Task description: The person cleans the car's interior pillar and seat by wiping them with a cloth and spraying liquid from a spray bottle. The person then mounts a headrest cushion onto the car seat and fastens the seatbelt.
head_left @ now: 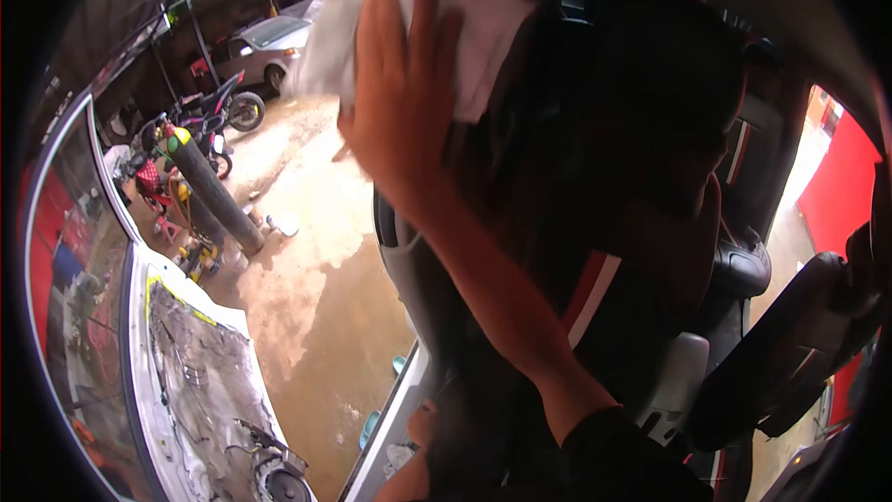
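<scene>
My right hand (404, 93) is raised near the top of the view, its back toward me and its fingers spread over a white cloth (497, 46). The cloth is held under the palm and blurred at its edges. It is beside the upper part of the car's door opening; whether it touches a surface there cannot be made out. My forearm crosses in front of a dark car seat (641, 251) with a red and white stripe. My left hand is not distinguishable. Some bare skin by the door sill (384, 451) looks like part of a foot, though this is unclear.
An open car door (200, 363) without its inner panel stands at left. Beyond it are a gas cylinder (214, 191), a motorcycle (223, 112) and a silver car (265, 42). Blue slippers (370, 429) lie beside the sill. Another seat (790, 344) is at right.
</scene>
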